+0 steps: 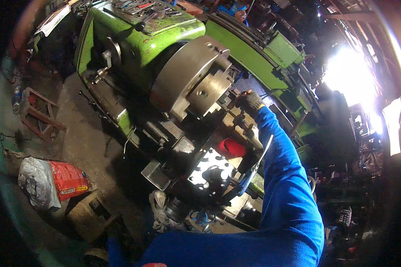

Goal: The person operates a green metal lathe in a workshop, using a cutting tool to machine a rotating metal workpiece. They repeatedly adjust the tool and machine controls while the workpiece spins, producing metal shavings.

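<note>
My right arm, in a blue sleeve, stretches across the lathe. At its end my gloved right hand (250, 102) is closed beside the face of a round metal workpiece (207, 95). Its fingers curl around something small that I cannot make out. The workpiece is clamped in the jaws of a large grey lathe chuck (176, 78). Below my forearm sit a brightly lit metal block (209, 167) on the carriage and a red rounded object (231, 147). A thin, pale rod-like piece (268, 149) passes close by my sleeve. My left hand is out of view.
The green headstock (138, 42) carries several hand tools on top. At left on the floor are a red-and-white sack (67, 180) and a reddish metal stand (40, 115). A grey rag (159, 209) hangs near the carriage. Strong light enters at right.
</note>
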Available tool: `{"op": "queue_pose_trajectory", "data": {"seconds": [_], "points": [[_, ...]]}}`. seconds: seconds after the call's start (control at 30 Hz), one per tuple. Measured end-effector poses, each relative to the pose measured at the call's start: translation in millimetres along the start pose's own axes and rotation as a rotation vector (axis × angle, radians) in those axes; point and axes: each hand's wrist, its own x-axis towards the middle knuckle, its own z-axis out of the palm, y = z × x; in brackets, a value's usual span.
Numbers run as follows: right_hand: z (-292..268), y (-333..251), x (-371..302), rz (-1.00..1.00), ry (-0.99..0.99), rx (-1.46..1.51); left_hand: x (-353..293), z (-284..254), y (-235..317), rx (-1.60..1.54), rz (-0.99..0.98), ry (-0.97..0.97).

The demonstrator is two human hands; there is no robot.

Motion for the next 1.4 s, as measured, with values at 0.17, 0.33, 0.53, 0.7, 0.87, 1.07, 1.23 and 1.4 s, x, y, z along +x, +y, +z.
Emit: {"op": "queue_pose_trajectory", "data": {"seconds": [0.17, 0.33, 0.53, 0.7, 0.87, 1.07, 1.23, 1.4], "points": [[-9.2, -82.8, -64.6, 0.119, 0.087, 0.196, -11.8, 2.4, 29.9, 0.019, 0.002, 0.043], [3.4, -81.6, -97.5, -0.135, 0.114, 0.013, 23.4, 8.7, 9.2, -0.115, 0.120, 0.145], [8.5, -100.0, -104.2, -0.313, 0.164, -0.384, 26.7, 18.1, -3.5, 0.024, 0.065, 0.198], [24.5, -92.6, -103.4, -0.366, 0.112, -0.493, 38.3, 21.5, -24.2, 0.063, 0.169, 0.049], [23.9, -104.2, -111.0, -0.360, 0.126, -0.507, 46.6, 26.4, -6.5, 0.166, -0.060, -0.110], [26.4, -128.7, -123.8, -0.323, 0.005, -0.603, 62.7, 25.6, -3.8, -0.017, 0.016, 0.006], [34.1, -132.2, -122.3, -0.285, 0.162, -0.507, 65.5, 6.7, 23.5, 0.004, 0.079, 0.039], [34.8, -122.2, -115.1, -0.214, 0.142, -0.563, 52.9, -9.5, 56.5, 0.035, 0.020, 0.099]]}}
